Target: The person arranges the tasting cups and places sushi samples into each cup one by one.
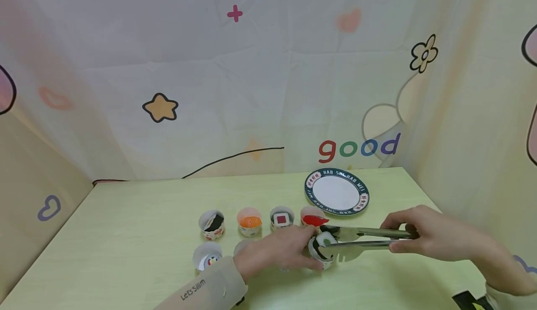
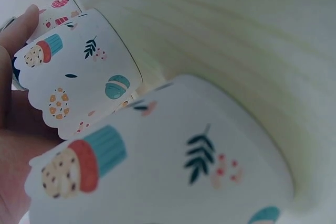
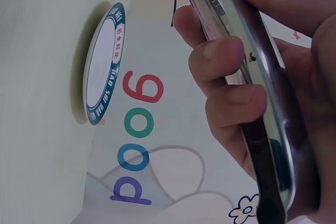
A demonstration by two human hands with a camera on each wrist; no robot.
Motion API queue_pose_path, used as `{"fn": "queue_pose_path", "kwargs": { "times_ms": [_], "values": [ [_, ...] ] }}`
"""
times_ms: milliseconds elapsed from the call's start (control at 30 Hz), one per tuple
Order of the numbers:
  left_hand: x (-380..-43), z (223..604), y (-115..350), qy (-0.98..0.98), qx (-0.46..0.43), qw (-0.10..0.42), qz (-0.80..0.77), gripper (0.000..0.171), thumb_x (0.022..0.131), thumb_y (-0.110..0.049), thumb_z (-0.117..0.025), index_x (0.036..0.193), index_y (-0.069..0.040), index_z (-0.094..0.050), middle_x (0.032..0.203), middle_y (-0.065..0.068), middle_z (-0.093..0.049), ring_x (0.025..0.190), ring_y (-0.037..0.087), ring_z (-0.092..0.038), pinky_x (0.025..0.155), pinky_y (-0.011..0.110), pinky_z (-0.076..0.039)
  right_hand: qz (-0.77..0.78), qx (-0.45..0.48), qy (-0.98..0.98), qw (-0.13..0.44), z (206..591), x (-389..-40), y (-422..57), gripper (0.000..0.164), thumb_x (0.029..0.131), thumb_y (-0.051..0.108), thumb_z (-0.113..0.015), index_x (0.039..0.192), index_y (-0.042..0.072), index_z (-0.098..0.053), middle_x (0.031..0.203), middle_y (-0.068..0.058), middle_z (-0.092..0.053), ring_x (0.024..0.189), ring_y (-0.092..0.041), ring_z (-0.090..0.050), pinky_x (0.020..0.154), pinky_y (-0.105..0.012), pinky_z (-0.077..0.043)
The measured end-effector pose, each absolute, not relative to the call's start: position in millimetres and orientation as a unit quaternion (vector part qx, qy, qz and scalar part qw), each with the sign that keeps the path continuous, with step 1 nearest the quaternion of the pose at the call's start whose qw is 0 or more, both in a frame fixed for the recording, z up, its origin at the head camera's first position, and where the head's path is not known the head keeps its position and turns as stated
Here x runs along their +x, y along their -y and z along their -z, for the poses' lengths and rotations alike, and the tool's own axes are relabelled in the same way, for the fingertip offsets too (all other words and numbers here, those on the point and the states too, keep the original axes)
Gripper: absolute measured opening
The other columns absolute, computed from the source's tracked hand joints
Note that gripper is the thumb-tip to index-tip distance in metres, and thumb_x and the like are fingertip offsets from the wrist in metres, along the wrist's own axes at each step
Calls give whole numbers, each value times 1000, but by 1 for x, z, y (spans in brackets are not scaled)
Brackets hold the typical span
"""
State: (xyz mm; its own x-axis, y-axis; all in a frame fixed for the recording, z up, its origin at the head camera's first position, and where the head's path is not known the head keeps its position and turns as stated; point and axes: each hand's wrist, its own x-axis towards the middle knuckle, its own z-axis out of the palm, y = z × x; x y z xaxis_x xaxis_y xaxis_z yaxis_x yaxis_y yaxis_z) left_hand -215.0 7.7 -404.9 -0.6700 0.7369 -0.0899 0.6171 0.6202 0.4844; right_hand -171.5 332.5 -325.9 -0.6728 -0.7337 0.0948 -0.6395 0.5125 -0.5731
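My left hand (image 1: 289,249) grips a patterned paper cup (image 2: 86,77) at the front right of the group, thumb and fingers about its sides. Inside this cup sits a sushi roll piece (image 1: 325,239), white with a green centre and dark wrap. My right hand (image 1: 440,235) holds metal tongs (image 3: 252,72), fingers on one arm and thumb on the other. In the head view the tips of the tongs straddle the roll at the cup's mouth; how firmly they touch it I cannot tell.
Behind stand cups with black-topped (image 1: 214,223), orange (image 1: 250,222), white-and-red (image 1: 281,219) and red (image 1: 313,219) pieces. A front-left cup (image 1: 206,255) has a colourful piece; my left arm partly hides others. A dark-rimmed plate (image 1: 363,197) lies at the back right, near the printed curtain (image 1: 251,81).
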Motion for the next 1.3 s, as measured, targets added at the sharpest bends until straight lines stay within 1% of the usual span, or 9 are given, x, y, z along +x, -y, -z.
{"fn": "queue_pose_path", "kwargs": {
  "times_ms": [233, 400, 733, 1033, 1300],
  "values": [
    [-215, 404, -8, -889, 376, 147, -217, 55, 85, -46, -84, 123, -16, -58, 104, -12, -64, 84, 3, -56, 79, 19, -48, 298, -393, -866, 87, 328, -172, -332, 16, 95, 9, -74, 109, 16, -69, 88, 14, -62, 59, 3, -48, 53, -22, -43],
    [-215, 404, -8, -891, 373, 147, -214, 53, 85, -46, -84, 122, -18, -59, 102, -12, -63, 83, 4, -56, 79, 19, -48, 295, -384, -870, 91, 328, -172, -331, 16, 96, 11, -74, 110, 16, -68, 87, 15, -61, 60, 2, -49, 53, -23, -44],
    [-216, 404, -8, -894, 371, 149, -202, 55, 85, -48, -83, 122, -17, -59, 99, -12, -60, 82, 7, -55, 73, 21, -47, 305, -388, -865, 88, 329, -172, -330, 19, 95, 9, -75, 112, 15, -69, 90, 13, -64, 62, 0, -54, 54, -24, -46],
    [-217, 406, -10, -899, 374, 135, -185, 57, 84, -51, -83, 124, -17, -59, 102, -13, -61, 84, 5, -55, 77, 21, -48, 308, -378, -868, 94, 330, -172, -331, 19, 95, 10, -75, 113, 16, -69, 91, 12, -64, 62, -1, -56, 53, -24, -47],
    [-216, 407, -9, -899, 375, 135, -182, 59, 84, -52, -82, 126, -17, -59, 102, -12, -60, 84, 7, -54, 77, 22, -48, 314, -363, -872, 95, 331, -173, -335, 19, 96, 11, -74, 114, 12, -70, 91, 12, -64, 62, -3, -57, 52, -25, -47]
  ]
}}
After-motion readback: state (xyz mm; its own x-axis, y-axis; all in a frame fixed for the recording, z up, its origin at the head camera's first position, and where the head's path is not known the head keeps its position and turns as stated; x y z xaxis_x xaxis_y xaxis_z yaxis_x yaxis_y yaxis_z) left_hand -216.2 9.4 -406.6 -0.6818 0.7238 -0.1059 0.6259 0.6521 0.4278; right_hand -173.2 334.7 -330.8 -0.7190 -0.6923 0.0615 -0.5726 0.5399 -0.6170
